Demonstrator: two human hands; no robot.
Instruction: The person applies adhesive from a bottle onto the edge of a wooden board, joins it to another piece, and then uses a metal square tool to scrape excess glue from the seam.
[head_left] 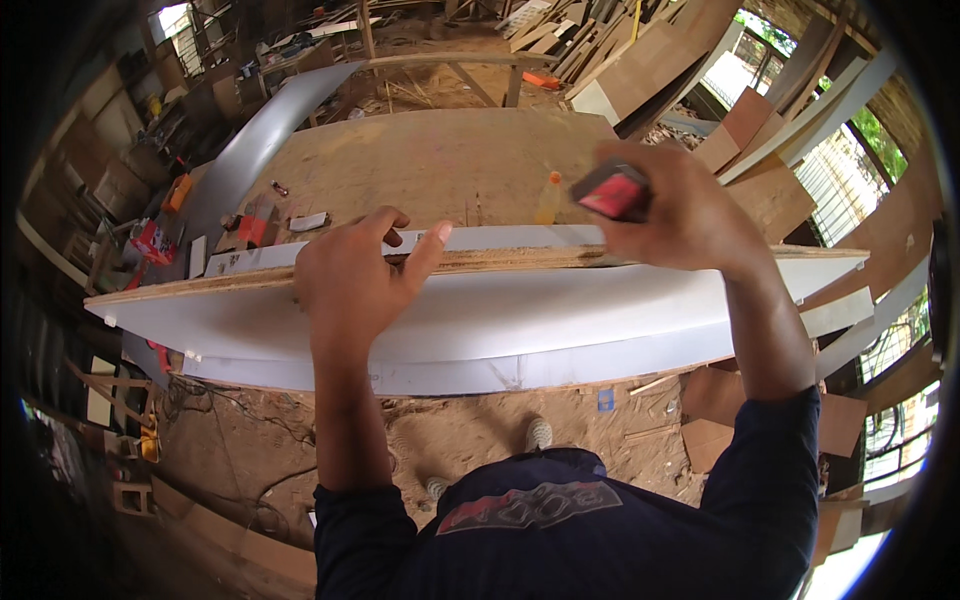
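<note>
A long white-faced board stands on its edge in front of me, its raw wooden edge facing up. My left hand is wrapped over that edge left of the middle, with the thumb pointing right. Above the right part of the edge, my right hand is closed around a red and black hand tool. Motion blurs the tool, so its exact kind is unclear. Just beyond the board, near the tool, is a small bottle with an orange cap.
A wide plywood tabletop extends beyond the board. On its left lie a long shiny sheet, a red box and a small white packet. Boards lean at the far right. Cables cross the dirt floor.
</note>
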